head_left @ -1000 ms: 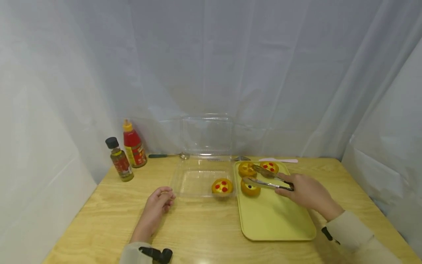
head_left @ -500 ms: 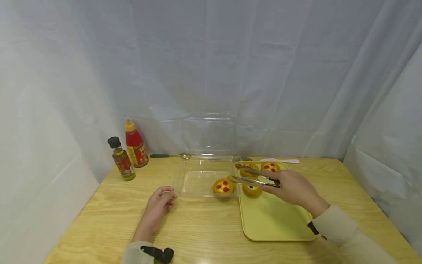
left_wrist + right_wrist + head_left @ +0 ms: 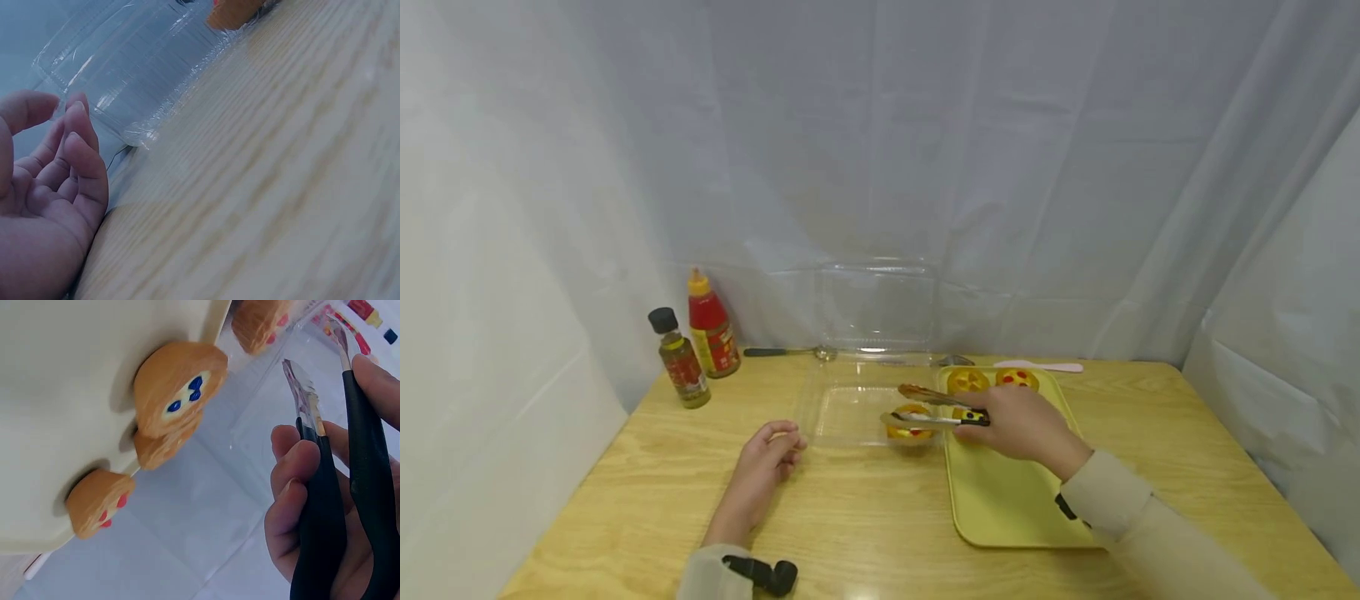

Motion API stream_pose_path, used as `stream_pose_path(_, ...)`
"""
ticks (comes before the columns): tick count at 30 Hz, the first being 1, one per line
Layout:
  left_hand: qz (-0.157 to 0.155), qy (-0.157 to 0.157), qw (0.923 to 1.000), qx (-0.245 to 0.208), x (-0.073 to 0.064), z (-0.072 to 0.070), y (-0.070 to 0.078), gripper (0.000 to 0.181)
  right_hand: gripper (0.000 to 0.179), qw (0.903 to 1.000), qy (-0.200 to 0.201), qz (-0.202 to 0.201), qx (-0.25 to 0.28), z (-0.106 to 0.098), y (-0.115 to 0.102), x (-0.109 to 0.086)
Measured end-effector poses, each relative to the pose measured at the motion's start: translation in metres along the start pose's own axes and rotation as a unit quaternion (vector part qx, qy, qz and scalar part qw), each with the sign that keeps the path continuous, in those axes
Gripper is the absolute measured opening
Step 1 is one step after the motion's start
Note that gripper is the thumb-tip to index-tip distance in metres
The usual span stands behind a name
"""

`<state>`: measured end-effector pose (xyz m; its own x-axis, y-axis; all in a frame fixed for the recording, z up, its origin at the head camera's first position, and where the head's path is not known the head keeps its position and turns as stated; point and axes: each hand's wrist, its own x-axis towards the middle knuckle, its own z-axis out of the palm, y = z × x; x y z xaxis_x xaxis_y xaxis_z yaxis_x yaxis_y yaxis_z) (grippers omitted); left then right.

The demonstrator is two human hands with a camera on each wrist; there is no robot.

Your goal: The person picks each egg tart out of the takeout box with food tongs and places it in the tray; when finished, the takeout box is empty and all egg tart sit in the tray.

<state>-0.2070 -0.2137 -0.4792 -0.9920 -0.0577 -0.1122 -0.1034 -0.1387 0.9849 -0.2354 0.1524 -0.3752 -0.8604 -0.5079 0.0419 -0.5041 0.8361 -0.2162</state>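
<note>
My right hand (image 3: pixel 1026 421) holds black-handled metal tongs (image 3: pixel 322 512), their arms spread and nothing between the tips. In the head view the tongs overlap a tart with red dots (image 3: pixel 913 434) inside the open clear plastic container (image 3: pixel 842 417). On the yellow tray (image 3: pixel 1022 508) sit a blue-dotted tart (image 3: pixel 181 387), a red-dotted tart (image 3: pixel 1017 379) and an orange-topped tart (image 3: pixel 967 381). Left of the container, my left hand (image 3: pixel 762 467) rests on the table, fingers loosely curled and holding nothing; the left wrist view shows its fingertips near the container's corner.
A red sauce bottle (image 3: pixel 712 329) and a dark-capped bottle (image 3: pixel 683 371) stand at the back left. Along the rear edge lie a dark-handled spoon (image 3: pixel 767 352), a pink-white utensil (image 3: pixel 1041 367) and a metal utensil (image 3: pixel 955 361). White curtains surround the wooden table (image 3: pixel 865 533).
My right hand has moved left with the tongs, from above the tray's tarts to over the tart in the container. My left hand stays in place.
</note>
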Motion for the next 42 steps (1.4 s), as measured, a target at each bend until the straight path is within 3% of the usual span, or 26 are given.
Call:
stream_pose_path(17,0.004,-0.003,1.0,0.002,0.002,-0.001,0.001,0.027,0.056,0.997,-0.021,0.021,-0.071,0.009,-0.017,0.021)
stream_pose_path(42,-0.001,-0.01,0.9998,0.014,-0.001,-0.002,0.002,0.03,0.059,0.9923,-0.038,0.049,-0.107,0.015,-0.035,0.032)
